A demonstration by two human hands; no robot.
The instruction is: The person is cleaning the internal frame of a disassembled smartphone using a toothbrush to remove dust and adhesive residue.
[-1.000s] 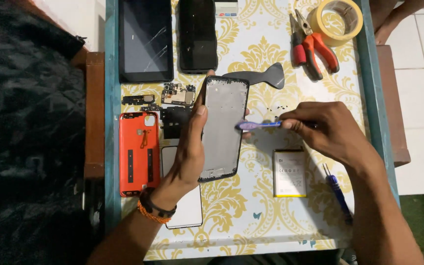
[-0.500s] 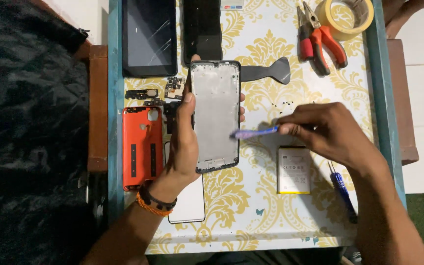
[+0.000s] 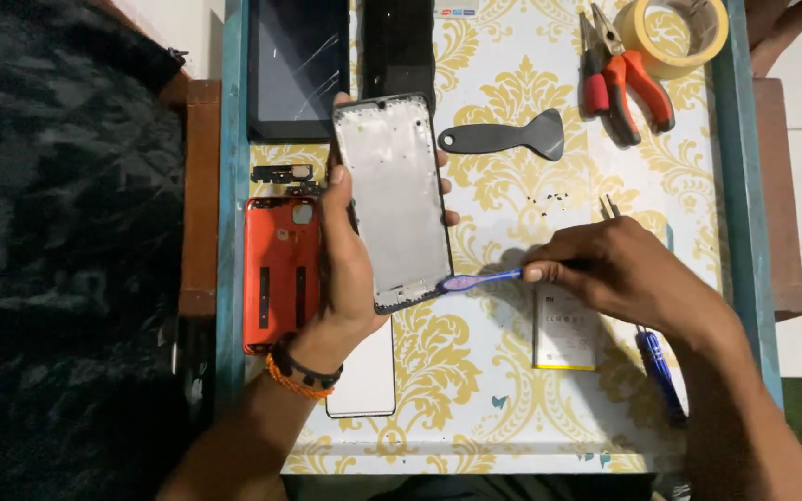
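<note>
Holding a grey phone frame (image 3: 392, 199) above the middle of the counter (image 3: 512, 408), the left hand (image 3: 350, 264) has its grip wrapped around the frame's left long edge, thumb on the near face and fingertips showing past the right edge. The frame is bare inside and stands lengthwise, its top end toward the far edge of the counter and its lower end just over the patterned cloth. The right hand (image 3: 619, 269) has its grip pinched tight on a thin purple brush (image 3: 480, 278), whose tip touches the frame's lower right corner. Beside the left hand, along the left edge of the counter, lies an orange back cover (image 3: 280, 274) with two dark slots, and beyond it a small dark circuit strip (image 3: 280, 173). A white flat panel (image 3: 364, 376) lies near the wrist toward the near edge. At the far edge rest a cracked dark screen (image 3: 297, 65) and a second black panel (image 3: 399, 42). A black plastic scraper (image 3: 505, 137) lies just right of the frame. Red-handled pliers (image 3: 626, 74) and a roll of tape (image 3: 675, 35) sit in the far right corner. Under the right hand lie a flat battery (image 3: 563, 334) and a blue-handled screwdriver (image 3: 658, 371), toward the right edge.
</note>
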